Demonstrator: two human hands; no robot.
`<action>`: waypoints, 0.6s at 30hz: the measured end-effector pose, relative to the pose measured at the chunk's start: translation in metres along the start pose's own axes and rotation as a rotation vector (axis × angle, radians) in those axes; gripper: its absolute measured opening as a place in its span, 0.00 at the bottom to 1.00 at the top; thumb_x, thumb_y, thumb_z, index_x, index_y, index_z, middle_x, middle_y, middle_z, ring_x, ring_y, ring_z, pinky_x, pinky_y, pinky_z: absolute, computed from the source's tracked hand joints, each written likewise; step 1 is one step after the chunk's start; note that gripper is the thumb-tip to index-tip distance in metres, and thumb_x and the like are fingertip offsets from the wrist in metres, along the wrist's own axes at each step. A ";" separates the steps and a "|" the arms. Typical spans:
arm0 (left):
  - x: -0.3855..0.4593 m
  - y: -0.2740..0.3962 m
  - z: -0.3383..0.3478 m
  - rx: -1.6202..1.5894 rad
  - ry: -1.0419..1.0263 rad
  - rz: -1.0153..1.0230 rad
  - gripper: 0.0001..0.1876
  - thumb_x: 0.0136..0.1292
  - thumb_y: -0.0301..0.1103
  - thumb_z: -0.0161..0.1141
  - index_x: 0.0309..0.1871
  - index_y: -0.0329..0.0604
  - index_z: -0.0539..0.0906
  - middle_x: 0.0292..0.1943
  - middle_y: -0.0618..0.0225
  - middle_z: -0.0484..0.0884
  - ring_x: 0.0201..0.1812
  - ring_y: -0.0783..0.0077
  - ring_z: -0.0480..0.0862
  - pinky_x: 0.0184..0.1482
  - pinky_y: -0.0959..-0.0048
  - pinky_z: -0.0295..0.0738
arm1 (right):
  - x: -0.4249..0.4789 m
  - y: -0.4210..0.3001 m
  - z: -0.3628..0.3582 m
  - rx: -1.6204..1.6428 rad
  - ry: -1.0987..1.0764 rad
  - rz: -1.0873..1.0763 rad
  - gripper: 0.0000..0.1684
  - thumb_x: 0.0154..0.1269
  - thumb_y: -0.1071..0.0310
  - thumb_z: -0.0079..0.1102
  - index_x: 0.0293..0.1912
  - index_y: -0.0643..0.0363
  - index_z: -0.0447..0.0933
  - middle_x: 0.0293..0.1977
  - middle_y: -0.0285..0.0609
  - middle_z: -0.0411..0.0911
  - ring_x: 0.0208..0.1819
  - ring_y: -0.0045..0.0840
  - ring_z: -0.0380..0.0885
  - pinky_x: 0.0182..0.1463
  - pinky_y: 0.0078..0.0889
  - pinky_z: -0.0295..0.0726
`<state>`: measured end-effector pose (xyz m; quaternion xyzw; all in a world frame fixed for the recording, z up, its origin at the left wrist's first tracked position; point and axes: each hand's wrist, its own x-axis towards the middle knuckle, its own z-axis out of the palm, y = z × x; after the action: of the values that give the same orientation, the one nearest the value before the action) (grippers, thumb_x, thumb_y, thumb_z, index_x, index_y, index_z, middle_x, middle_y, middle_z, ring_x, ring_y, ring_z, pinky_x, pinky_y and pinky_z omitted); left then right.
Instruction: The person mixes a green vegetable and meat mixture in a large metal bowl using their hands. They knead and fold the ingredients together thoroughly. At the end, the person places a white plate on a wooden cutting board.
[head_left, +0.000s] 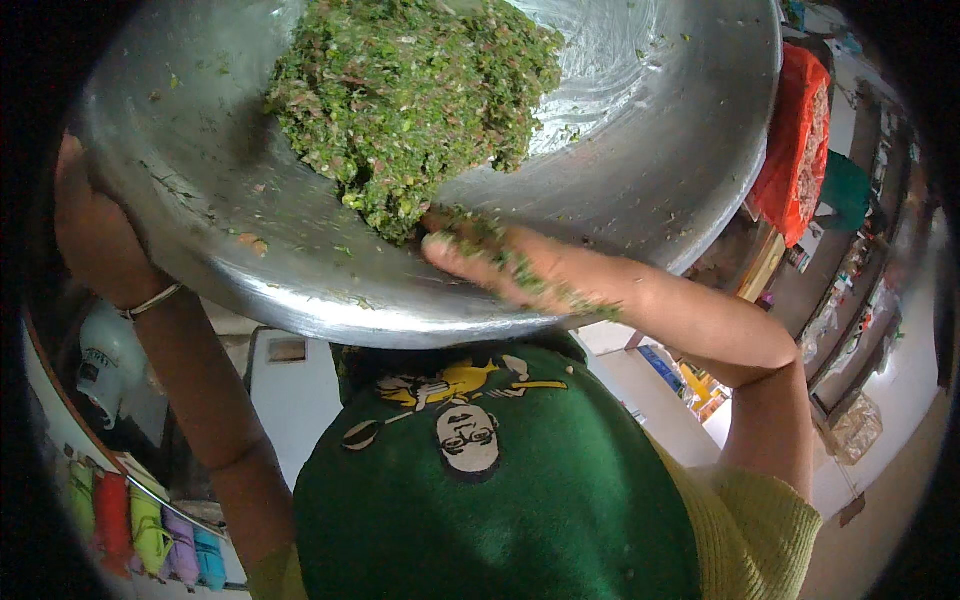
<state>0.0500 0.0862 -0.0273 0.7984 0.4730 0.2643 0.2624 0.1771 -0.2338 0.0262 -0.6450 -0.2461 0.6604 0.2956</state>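
Note:
A large metal basin (637, 180) fills the upper view, tilted towards me. Inside it lies a thick mound of chopped greens mixed with pinkish bits, perhaps minced meat (420, 97). My right hand (517, 262) reaches in over the near rim, smeared with green scraps and slightly blurred. Its fingertips meet the mound's lower edge, and some of them are hidden there; it does not grip the mixture. At the far left my left hand (97, 217) holds the basin's outer side, its fingers out of sight. A bracelet (152, 301) circles that wrist.
Right of the basin is a red plastic bag (795, 150) with pinkish contents. Shelves (847, 285) with small goods stand farther right. Several coloured rolled bundles (150, 532) line the lower left, below a pale container (109, 360). My green apron (487, 517) is close beneath the basin.

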 end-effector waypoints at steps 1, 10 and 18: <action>0.004 -0.008 0.001 0.005 -0.029 0.040 0.17 0.64 0.38 0.44 0.50 0.41 0.77 0.47 0.62 0.79 0.47 0.67 0.79 0.51 0.75 0.68 | -0.008 0.003 -0.008 0.022 0.014 0.011 0.29 0.69 0.48 0.34 0.57 0.61 0.64 0.58 0.51 0.62 0.61 0.35 0.60 0.65 0.34 0.56; 0.000 -0.008 0.001 0.282 0.048 0.076 0.18 0.63 0.42 0.45 0.50 0.43 0.77 0.49 0.61 0.78 0.49 0.62 0.77 0.51 0.72 0.68 | -0.051 0.039 -0.025 -0.283 -0.016 0.058 0.24 0.68 0.55 0.41 0.55 0.63 0.66 0.47 0.53 0.71 0.51 0.34 0.71 0.52 0.30 0.70; -0.009 0.050 -0.001 -0.145 0.057 -0.249 0.23 0.65 0.44 0.41 0.52 0.36 0.75 0.48 0.57 0.78 0.48 0.65 0.76 0.54 0.73 0.65 | 0.009 0.022 -0.058 0.049 0.534 -0.116 0.25 0.69 0.52 0.36 0.55 0.58 0.67 0.55 0.41 0.67 0.61 0.32 0.60 0.65 0.32 0.55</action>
<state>0.0766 0.0578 0.0054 0.7046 0.5555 0.2859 0.3365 0.2330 -0.2462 0.0012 -0.7738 -0.1800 0.4544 0.4029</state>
